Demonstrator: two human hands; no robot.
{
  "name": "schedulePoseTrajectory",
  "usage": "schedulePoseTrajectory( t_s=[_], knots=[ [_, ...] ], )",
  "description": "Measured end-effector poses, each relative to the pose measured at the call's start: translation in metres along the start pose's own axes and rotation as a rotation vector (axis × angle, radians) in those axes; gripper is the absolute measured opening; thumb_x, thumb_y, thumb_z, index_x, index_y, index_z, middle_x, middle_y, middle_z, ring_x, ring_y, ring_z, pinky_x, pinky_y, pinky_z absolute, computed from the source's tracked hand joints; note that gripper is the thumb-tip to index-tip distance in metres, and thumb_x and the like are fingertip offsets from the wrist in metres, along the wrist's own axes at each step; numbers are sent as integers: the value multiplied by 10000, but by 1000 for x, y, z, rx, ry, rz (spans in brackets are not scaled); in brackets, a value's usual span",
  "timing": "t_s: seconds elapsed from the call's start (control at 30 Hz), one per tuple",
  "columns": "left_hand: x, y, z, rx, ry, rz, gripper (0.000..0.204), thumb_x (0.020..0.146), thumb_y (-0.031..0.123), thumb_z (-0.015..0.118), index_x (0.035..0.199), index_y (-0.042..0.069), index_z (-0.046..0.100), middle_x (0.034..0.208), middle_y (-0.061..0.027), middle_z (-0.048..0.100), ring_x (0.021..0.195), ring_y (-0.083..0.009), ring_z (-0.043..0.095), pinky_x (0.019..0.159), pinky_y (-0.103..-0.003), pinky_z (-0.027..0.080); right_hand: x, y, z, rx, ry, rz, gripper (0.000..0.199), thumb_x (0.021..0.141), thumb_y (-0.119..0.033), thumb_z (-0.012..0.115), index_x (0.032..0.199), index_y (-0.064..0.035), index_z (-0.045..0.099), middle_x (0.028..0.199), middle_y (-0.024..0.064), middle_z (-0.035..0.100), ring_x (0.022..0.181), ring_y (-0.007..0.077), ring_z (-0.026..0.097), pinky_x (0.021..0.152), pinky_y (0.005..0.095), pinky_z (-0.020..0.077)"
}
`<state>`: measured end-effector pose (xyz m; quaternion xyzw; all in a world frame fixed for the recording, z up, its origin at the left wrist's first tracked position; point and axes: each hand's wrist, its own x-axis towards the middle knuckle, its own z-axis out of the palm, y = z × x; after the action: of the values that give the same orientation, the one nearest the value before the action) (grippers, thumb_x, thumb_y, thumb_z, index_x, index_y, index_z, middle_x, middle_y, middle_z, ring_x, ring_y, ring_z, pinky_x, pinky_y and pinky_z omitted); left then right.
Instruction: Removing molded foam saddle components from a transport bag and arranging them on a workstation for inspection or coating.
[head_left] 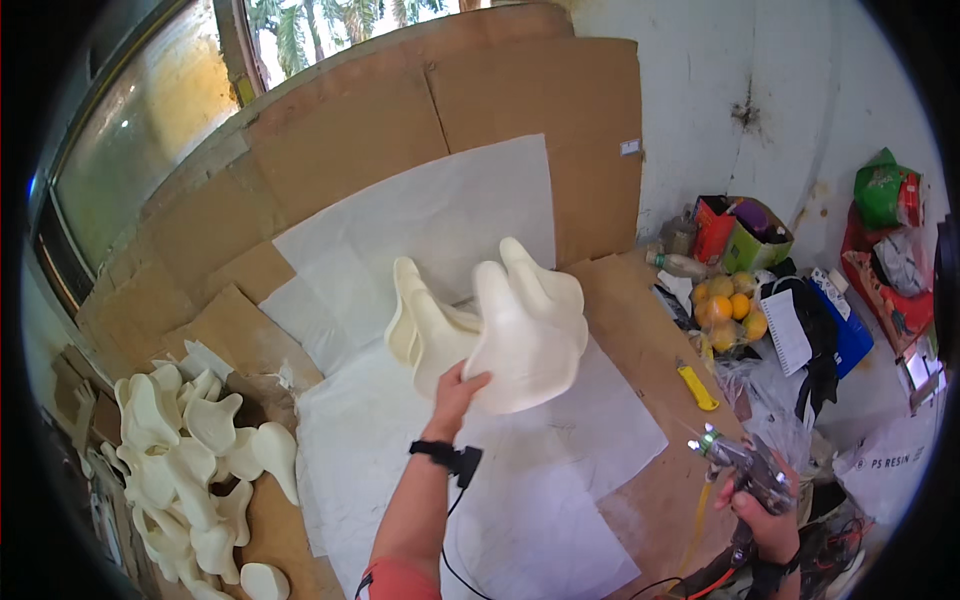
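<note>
My left hand (455, 400) grips the lower left edge of a cream, bicycle-saddle-shaped piece (525, 355), with the thumb on its face. The piece stands tilted, its narrow nose up. Others like it, such as the left saddle-shaped piece (425, 335) and the right saddle-shaped piece (552, 290), stand close behind and beside it on white paper (370, 450). At the lower right my right hand (768, 515) is closed round the handle of a spray gun (750, 470). Its nozzle points up and left, towards the pieces but apart from them. A hose runs from its handle.
Many similar cream pieces (190, 460) are heaped at the left. Tall cardboard (350, 130) stands behind the paper. At the right are a yellow utility knife (697, 387), a bag of oranges (730, 305), a notebook (787, 330), boxes (765, 250) and plastic bags (760, 390).
</note>
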<state>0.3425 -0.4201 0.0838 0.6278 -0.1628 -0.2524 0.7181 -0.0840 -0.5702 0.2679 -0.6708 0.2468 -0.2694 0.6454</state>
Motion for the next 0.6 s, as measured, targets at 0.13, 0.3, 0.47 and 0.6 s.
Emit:
schedulePoseTrajectory(
  t_s=[0.13,0.3,0.47,0.6],
  knots=[
    [61,-46,36,6,-19,-21,401,777,132,705,1151,16,620,1053,-83,645,946,-164,607,846,-300,475,-9,-10,0,-1,90,-121,635,760,-220,734,1258,20,422,791,111,618,675,195,619,655,310,526],
    [80,-53,79,875,229,22,476,720,306,750,1118,60,664,1269,-198,451,1184,-297,434,953,-372,394,-10,10,-25,-16,89,39,655,745,-241,757,1258,12,437,792,99,619,691,190,627,667,318,520],
    [76,-54,60,690,219,219,517,644,346,778,1035,21,679,1180,-194,486,1160,-345,423,963,-394,390,-6,23,-34,18,20,24,594,766,-164,708,1265,26,448,852,82,618,739,162,617,687,294,510],
    [17,-23,24,192,197,223,318,709,179,736,977,20,674,1068,-116,553,1082,-273,440,930,-372,374,20,32,-42,-104,-12,171,555,784,-116,696,1268,35,469,910,49,621,787,108,598,725,261,492]
  ],
)
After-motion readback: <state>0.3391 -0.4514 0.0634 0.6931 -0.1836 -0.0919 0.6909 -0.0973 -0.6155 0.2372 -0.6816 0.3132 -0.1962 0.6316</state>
